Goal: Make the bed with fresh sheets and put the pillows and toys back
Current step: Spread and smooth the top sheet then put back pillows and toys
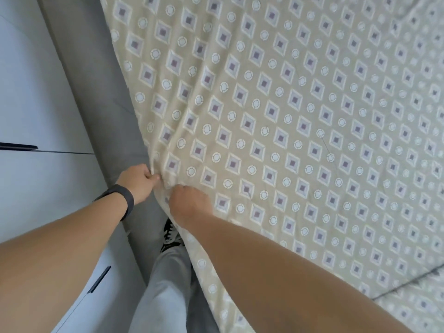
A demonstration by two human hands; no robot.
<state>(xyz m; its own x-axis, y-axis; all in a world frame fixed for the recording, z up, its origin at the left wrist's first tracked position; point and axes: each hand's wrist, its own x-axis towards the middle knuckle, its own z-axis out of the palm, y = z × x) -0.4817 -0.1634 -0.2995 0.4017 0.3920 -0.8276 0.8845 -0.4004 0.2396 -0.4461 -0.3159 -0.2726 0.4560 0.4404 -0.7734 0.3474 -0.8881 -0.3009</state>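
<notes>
A beige sheet [276,116] printed with purple diamonds and white rings lies spread over the bed and fills most of the view. My left hand [138,180], with a black band on its wrist, pinches the sheet's edge at the bed's side. Just to the right of it, my right hand [189,204] grips the same edge, knuckles up, with the fingers curled into the cloth. Folds run up the sheet from both hands. No pillows or toys are in view.
A grey padded bed frame [96,92] runs along the sheet's left edge. Left of it stand white cabinet doors [31,104] with black handles. My grey-trousered leg and a black-and-white shoe [171,234] stand in the narrow gap between them.
</notes>
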